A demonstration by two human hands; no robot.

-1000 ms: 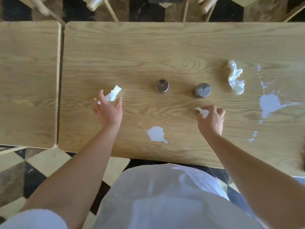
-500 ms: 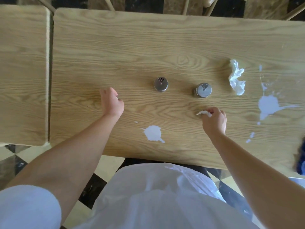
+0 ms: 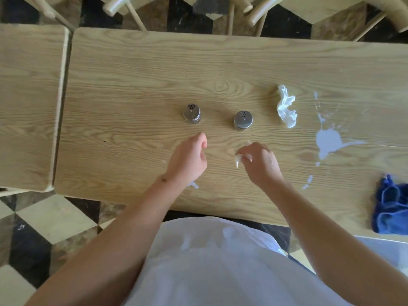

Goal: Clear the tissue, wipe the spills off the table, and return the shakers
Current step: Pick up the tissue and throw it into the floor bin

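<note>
Two steel-topped shakers, one on the left (image 3: 191, 113) and one on the right (image 3: 242, 120), stand mid-table. Just in front of them is my left hand (image 3: 189, 160), curled shut; the tissue scrap it covered is gone from the table and hidden in the fist. My right hand (image 3: 260, 162) pinches a small white tissue piece (image 3: 238, 159). A larger crumpled tissue (image 3: 286, 107) lies to the right of the shakers. A big white spill (image 3: 327, 142) with splashes sits further right. A small spill (image 3: 194, 185) peeks out beside my left wrist.
A blue cloth (image 3: 391, 208) lies at the near right edge of the wooden table (image 3: 132, 74). A second table (image 3: 26, 96) adjoins on the left across a narrow gap. Chair legs (image 3: 229, 16) stand beyond the far edge. Checkered floor lies below.
My left hand closed over the tissue scrap at the left and moved right toward the middle. My right hand lifted slightly with its tissue piece. The view shifted, bringing the blue cloth into sight.
</note>
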